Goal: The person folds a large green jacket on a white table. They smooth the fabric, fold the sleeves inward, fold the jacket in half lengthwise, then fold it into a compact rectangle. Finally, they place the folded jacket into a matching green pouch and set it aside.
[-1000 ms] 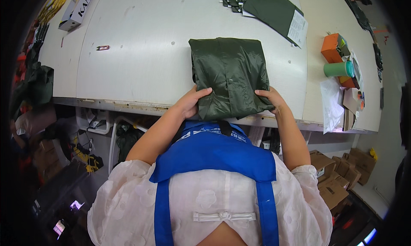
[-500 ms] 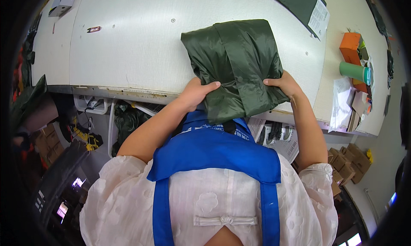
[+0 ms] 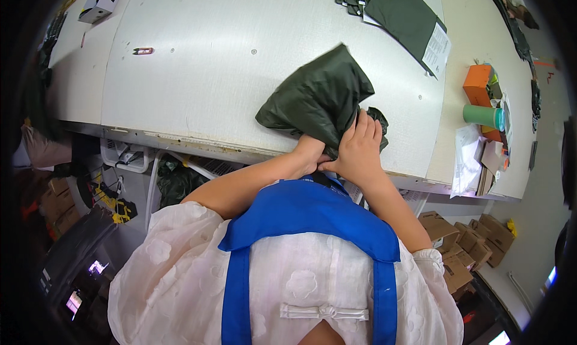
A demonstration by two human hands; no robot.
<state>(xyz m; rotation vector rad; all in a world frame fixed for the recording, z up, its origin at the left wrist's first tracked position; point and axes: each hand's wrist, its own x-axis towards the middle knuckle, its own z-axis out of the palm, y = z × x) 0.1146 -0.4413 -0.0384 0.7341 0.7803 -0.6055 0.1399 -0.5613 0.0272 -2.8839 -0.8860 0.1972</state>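
A folded dark green rain jacket of thin, shiny cloth is bunched up over the front edge of the table. My left hand grips it from below at the near side, its fingers hidden under the cloth. Close beside it, my right hand is wrapped round the gathered right end, fingers pointing away from me. A crumpled bit of the jacket sticks out past those fingers.
At the far right of the white table lie flat dark green pieces with a white printed sheet. Along the right side are a green cup, an orange box and clear plastic. A small red cutter lies left.
The jacket has gone from a flat folded square to a twisted, narrower bundle. My right hand has moved left, close to my left hand, which has shifted right and under the cloth.
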